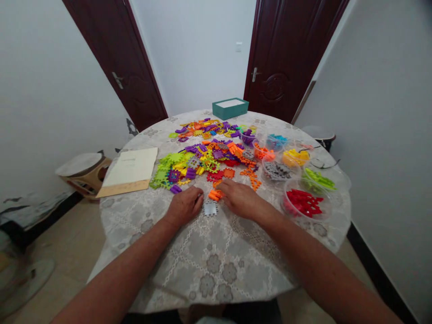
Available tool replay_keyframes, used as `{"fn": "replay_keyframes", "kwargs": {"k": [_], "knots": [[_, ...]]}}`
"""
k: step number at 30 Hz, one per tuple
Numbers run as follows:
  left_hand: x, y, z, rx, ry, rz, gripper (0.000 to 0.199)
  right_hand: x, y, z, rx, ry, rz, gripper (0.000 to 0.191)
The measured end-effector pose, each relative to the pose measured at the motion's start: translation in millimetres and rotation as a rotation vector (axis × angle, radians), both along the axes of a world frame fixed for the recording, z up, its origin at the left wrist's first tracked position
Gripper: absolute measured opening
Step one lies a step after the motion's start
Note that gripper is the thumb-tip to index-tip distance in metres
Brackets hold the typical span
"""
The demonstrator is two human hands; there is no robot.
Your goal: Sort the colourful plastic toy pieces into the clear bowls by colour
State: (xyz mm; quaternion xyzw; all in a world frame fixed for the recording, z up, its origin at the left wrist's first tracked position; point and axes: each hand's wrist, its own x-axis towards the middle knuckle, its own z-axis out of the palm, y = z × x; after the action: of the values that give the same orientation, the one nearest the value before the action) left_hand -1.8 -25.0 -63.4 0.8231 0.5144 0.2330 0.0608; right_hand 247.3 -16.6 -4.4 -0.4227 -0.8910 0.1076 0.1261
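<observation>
At the far left, a low stool (pixel 81 164) is set on the floor beside the table. On the patterned tablecloth (pixel 189 256), a pale sheet with a brown lower edge (pixel 130 166) is laid near the left rim. To its right, a mixed heap of plastic pieces (pixel 199 162) is spread, with lime green gathered at its left end and purple, yellow, red and orange mixed farther along; a second scatter (pixel 202 129) is seen behind it.

In front of the heap, the left hand (pixel 185 204) is rested on the cloth with its fingers bent inward; whether anything is gripped by it cannot be told. Just beside its fingertips, between the two hands, a grey square piece (pixel 210 208) is laid flat on the cloth. Slightly farther back and to the right, small orange pieces (pixel 215 195) are met by the fingertips of the right hand (pixel 240 198), which is arched over from the right; whether they are pinched or only touched cannot be told.

Behind, a green box (pixel 230 109) is placed at the far edge. To the right, clear tubs (pixel 324 213) are grouped, sorted pieces in purple, blue, orange, yellow, grey, lime and red being held in them
</observation>
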Motion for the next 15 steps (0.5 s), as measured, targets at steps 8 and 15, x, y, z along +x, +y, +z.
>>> {"fn": "replay_keyframes", "kwargs": {"k": [8, 15], "knots": [[-2.2, 1.7, 0.4, 0.077, 0.169, -0.038, 0.026, -42.0, 1.3, -27.0, 0.025, -0.046, 0.031, 0.029], [-5.4, 3.6, -2.6, 0.07, 0.19, -0.053, 0.025, -43.6, -4.7, -34.8, -0.014, 0.138, -0.085, 0.025]]}}
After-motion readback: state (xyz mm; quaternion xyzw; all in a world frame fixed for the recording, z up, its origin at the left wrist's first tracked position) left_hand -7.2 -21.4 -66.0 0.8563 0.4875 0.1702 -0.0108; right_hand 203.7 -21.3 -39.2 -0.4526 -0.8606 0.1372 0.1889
